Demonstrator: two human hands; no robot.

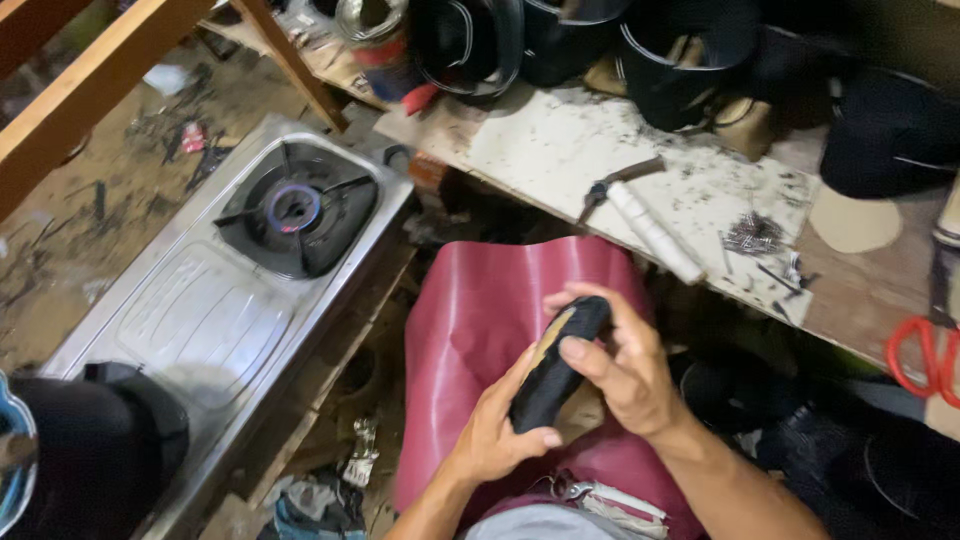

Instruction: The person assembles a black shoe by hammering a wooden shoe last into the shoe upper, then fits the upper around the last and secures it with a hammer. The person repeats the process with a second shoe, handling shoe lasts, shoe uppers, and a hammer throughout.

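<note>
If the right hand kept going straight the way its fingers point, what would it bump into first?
The right hand points up and to the left in the picture, its fingers wrapped over the black shoe piece, so it already meets that. Beyond it lies the red apron on the lap, then probably the lit gas stove; depth is unclear.

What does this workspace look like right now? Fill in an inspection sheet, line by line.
Surface: worn workbench, speckled with dark bits.
Job's things: black shoe piece held over a maroon apron.
Clutter: pliers, white roll, small nails, red-handled scissors, black shoe uppers.
Grippers: left hand and right hand both grip the shoe piece.
Cables: nothing seen.
Surroundings: lit gas stove, wooden beams, littered floor.
</note>
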